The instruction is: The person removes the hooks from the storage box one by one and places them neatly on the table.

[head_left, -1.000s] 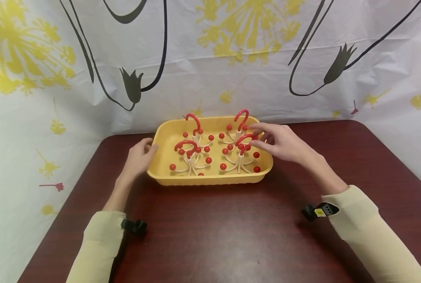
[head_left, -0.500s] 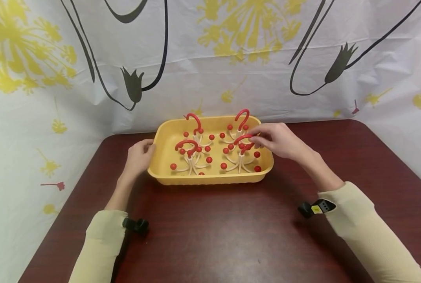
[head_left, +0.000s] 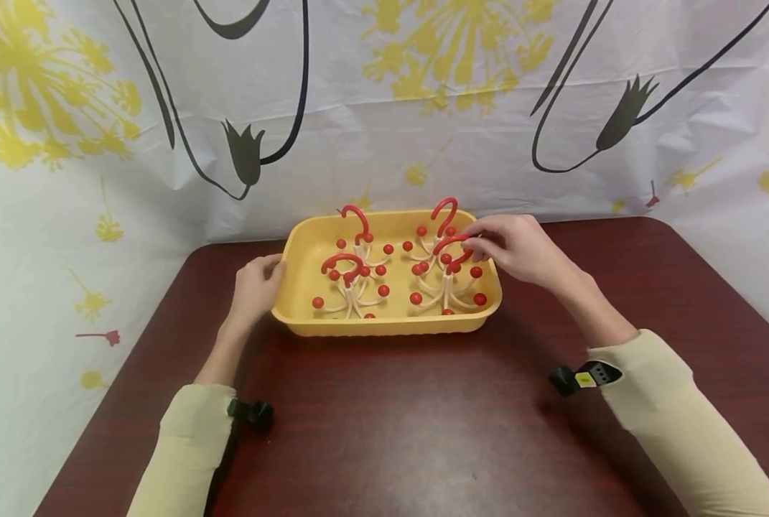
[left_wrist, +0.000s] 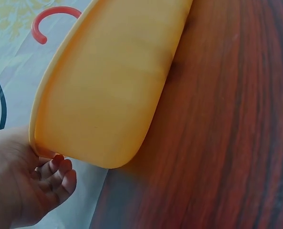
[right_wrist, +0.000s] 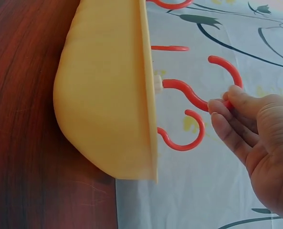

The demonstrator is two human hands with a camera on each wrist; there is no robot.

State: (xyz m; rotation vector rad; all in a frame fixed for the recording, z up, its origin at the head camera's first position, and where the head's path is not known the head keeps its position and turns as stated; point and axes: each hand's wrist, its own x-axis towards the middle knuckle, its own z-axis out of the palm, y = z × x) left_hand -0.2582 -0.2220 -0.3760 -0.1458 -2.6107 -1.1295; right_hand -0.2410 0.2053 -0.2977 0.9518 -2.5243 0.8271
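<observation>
A yellow plastic tub holds several hangers, each with a red hook on top and cream curved arms ending in red balls. My left hand grips the tub's left end; in the left wrist view its fingers curl below the rim. With thumb and fingers, my right hand pinches the hook of the front right hanger. That red hook rises past the rim in the right wrist view, while the hanger's arms are hidden behind the tub wall.
Inside the tub stand the front left hanger, the back left hanger and the back right hanger. The tub sits toward the far edge of a dark red wooden table. A patterned white sheet hangs behind.
My right hand has closed on the front right hanger's hook, and that hanger has shifted slightly up and right, turning a little. My left hand stays at the tub's left end.
</observation>
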